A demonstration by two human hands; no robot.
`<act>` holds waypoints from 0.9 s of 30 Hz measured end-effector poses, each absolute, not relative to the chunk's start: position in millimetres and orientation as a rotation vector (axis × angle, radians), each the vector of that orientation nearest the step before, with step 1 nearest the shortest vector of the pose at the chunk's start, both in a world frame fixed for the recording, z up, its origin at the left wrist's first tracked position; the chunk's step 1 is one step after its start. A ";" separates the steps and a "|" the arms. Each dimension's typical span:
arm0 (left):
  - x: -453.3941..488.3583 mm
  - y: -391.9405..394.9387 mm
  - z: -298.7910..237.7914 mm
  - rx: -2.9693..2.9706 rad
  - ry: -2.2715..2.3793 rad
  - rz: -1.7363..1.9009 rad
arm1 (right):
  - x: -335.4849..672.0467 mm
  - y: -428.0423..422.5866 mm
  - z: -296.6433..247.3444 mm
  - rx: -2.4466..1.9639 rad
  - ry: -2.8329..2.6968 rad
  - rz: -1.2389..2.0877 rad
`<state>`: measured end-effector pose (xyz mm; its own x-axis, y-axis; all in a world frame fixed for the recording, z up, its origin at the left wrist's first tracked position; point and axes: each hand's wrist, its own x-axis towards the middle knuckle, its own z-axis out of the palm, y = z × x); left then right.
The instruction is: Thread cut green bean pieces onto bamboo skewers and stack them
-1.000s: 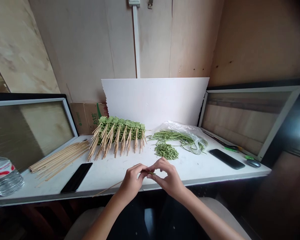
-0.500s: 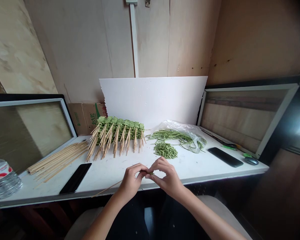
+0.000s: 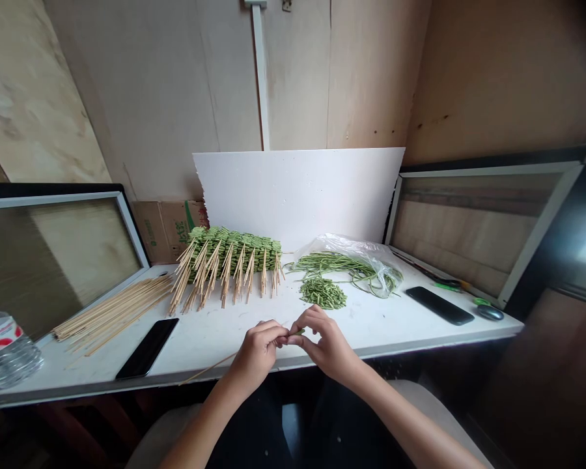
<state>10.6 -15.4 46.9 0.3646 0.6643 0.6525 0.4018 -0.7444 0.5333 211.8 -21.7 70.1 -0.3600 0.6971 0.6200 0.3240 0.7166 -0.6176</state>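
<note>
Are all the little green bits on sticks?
No, a loose pile of green bits lies on the table, in front of the clear bag.

The left hand [image 3: 256,352] and right hand [image 3: 328,345] cover most of a small green bean piece [image 3: 300,332], and the left also hides part of a thin stick [image 3: 208,369]; whether the stick's tip pierces the bean cannot be told. The left edge crops the water bottle [image 3: 10,358], whose label [image 3: 0,335] is too blurred to read. Stacked beans [image 3: 234,244] block part of the cardboard box [image 3: 168,225]. Both forearms [image 3: 202,417] run off the bottom edge.
</note>
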 end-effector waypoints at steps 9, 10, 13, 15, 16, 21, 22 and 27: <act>15.2 -21.9 48.9 2.321 0.842 1.255 | 218.1 -7.5 59.6 -0.781 -1.878 0.833; 15.7 -22.5 50.0 2.315 0.830 1.254 | 218.8 -4.9 57.2 -0.765 -1.860 0.903; 17.1 -23.7 52.3 2.291 0.796 1.252 | 218.4 -0.6 49.3 -0.713 -1.773 1.159; 17.9 -23.7 52.4 2.264 0.775 1.255 | 215.7 -0.7 44.5 -0.662 -1.694 1.348; 18.1 -23.4 52.1 2.246 0.769 1.255 | 214.3 -0.9 42.7 -0.636 -1.654 1.419; 15.3 -18.6 49.0 2.169 0.832 1.323 | 221.9 9.7 43.4 -0.747 -1.566 1.259; 13.9 -17.0 48.2 2.165 0.847 1.343 | 227.9 14.9 44.8 -0.839 -1.579 1.145; 6.6 -8.5 43.0 2.164 0.906 1.386 | 264.3 44.1 40.4 -1.219 -1.646 0.543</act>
